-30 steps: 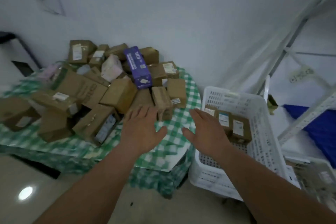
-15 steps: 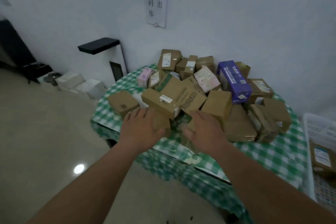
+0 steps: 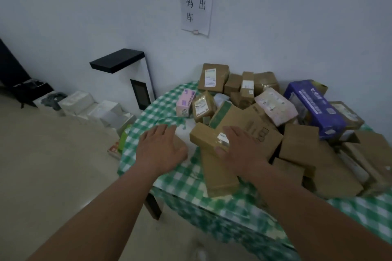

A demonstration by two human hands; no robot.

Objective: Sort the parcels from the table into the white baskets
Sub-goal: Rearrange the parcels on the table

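Parcels [image 3: 263,125] heaped on checked table [image 3: 180,178], 1 to 3 o'clock | left hand [image 3: 161,150] flat over small box, right hand [image 3: 239,150] spread on taped carton [image 3: 207,137], fingers straight, gripping nothing | likely light, stiff; clasp short ends, tape's slick

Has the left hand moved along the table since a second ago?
Yes. The left hand went from the parcel pile's basket-side edge to its opposite edge, near the pink box.
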